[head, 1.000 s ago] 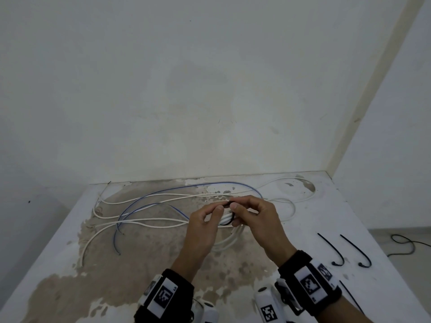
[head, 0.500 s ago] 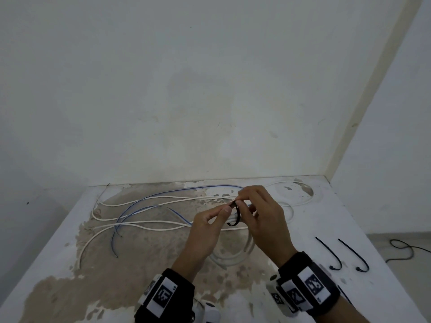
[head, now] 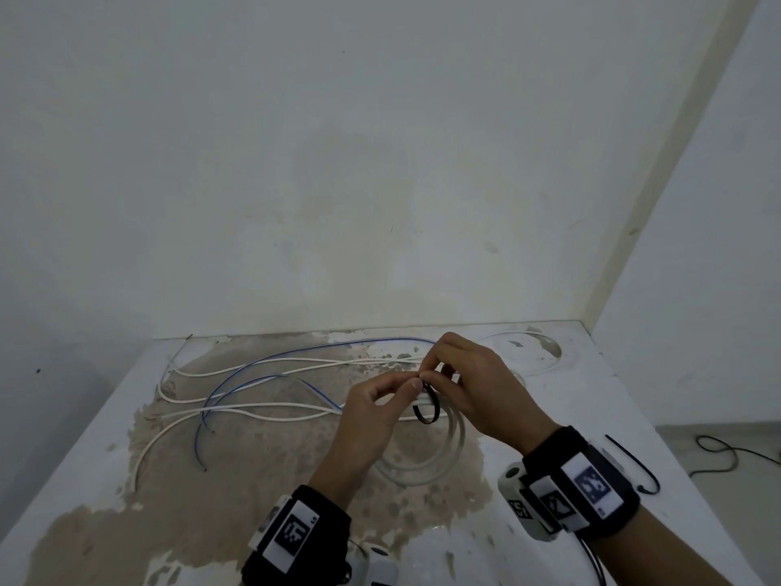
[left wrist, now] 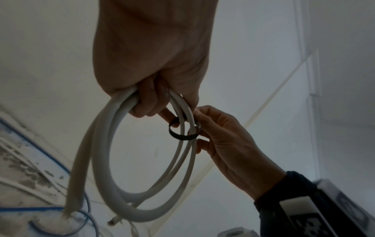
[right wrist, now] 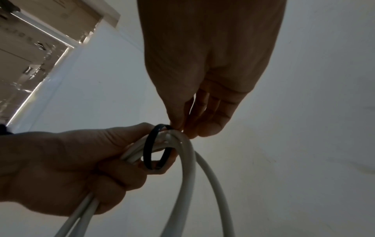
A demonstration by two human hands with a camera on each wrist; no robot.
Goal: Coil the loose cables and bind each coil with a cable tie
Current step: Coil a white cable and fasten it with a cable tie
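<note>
The left hand (head: 372,410) holds a white cable coil (head: 427,458) above the stained surface (head: 105,480). The right hand (head: 477,387) pinches a black cable tie (head: 429,410) looped around the coil. Loose white cables (head: 253,410) and a blue cable (head: 253,361) lie behind; a spare tie (head: 634,465) rests right.

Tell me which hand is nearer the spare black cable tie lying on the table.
Right. The right hand works at the white coil, its wrist just beside the spare cable tie on the table. The left hand sits on the coil's far side.
</note>
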